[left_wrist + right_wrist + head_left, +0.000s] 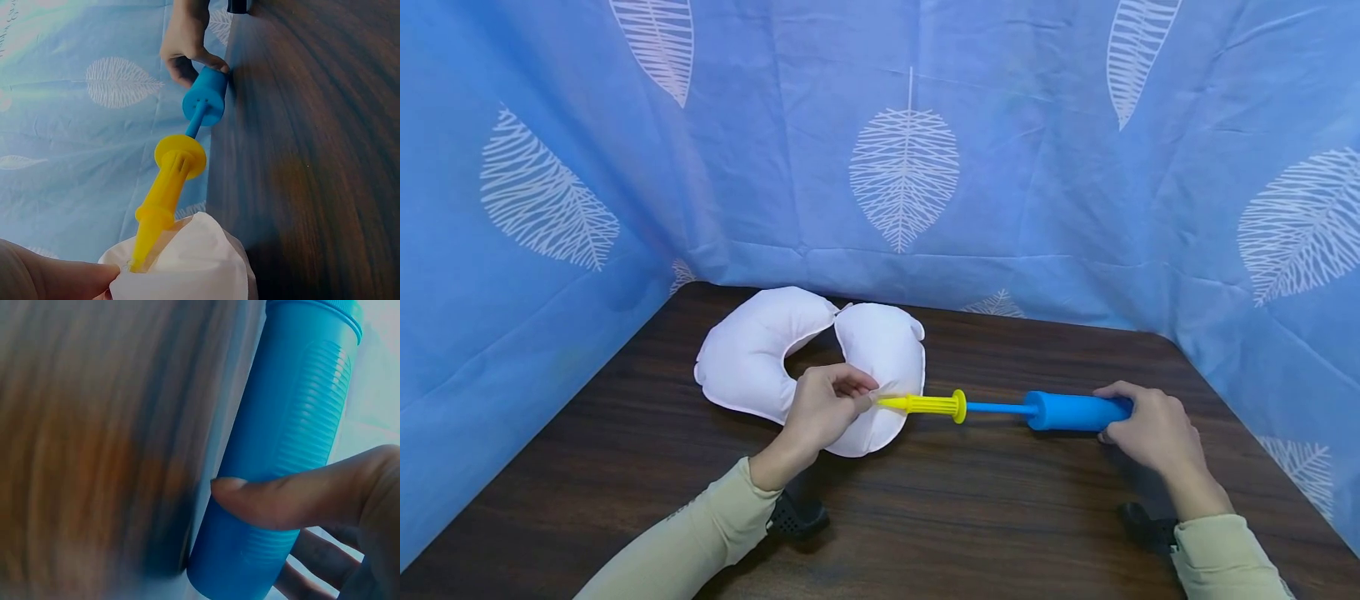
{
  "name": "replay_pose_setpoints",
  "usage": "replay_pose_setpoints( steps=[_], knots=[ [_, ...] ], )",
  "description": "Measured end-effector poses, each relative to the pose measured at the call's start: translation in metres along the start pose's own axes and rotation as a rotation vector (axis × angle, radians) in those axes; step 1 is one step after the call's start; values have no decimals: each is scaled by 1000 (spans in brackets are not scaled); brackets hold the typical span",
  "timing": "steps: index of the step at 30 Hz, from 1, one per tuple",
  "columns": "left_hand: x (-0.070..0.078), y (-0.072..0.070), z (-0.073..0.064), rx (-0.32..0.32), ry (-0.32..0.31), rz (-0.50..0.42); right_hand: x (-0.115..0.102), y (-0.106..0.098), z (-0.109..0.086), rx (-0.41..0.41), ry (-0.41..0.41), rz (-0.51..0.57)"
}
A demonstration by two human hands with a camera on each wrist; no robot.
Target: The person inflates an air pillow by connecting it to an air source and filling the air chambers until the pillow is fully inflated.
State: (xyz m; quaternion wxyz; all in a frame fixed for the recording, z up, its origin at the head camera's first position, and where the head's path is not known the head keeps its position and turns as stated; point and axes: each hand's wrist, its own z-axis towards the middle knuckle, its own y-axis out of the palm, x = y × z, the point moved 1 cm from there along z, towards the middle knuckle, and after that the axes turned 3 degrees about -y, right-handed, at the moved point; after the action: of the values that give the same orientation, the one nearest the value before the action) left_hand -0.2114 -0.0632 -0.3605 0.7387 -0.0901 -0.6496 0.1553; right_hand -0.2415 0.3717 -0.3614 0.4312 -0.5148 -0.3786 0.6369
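A white inflatable neck pillow (741,358) lies puffed up on the table, its two ends meeting at the back. My left hand (827,404) pinches its small clear valve (130,266) at the near right side. The tapered yellow nozzle of a hand pump (1071,412) points left into that valve. My right hand (1157,429) grips the pump's blue barrel near its far right end, thumb across the ribbed side in the right wrist view. A length of thin blue rod (1000,408) shows between the barrel and the yellow handle (936,405).
The dark wooden table (970,517) has blue cloth (1022,167) with white leaf prints hanging along its back and both sides. Black wrist mounts (801,517) sit under both sleeves, close over the tabletop.
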Motion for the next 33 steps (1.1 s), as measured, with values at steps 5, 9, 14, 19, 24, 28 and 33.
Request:
replay_pose_setpoints(
  steps=[5, 9, 14, 19, 24, 28, 33],
  knots=[
    [-1, 0, -1, 3, 0, -1, 6, -2, 0, 6, 12, -7],
    [-2, 0, -1, 9, 2, 2, -4, 2, 1, 4, -23, -1],
    [-2, -1, -1, 12, 18, 19, -34, 14, -1, 13, -118, 34],
    [-1, -1, -1, 19, 44, 34, -72, 24, -3, -43, -217, 47],
    [1, -1, -2, 11, 58, 46, -91, 29, -8, -70, -242, 42],
    [2, 1, -1, -3, 60, 45, -90, 28, -11, -54, -208, 26],
    [2, 2, -2, -5, 46, 41, -82, 25, -10, -43, -190, 4]
  ],
)
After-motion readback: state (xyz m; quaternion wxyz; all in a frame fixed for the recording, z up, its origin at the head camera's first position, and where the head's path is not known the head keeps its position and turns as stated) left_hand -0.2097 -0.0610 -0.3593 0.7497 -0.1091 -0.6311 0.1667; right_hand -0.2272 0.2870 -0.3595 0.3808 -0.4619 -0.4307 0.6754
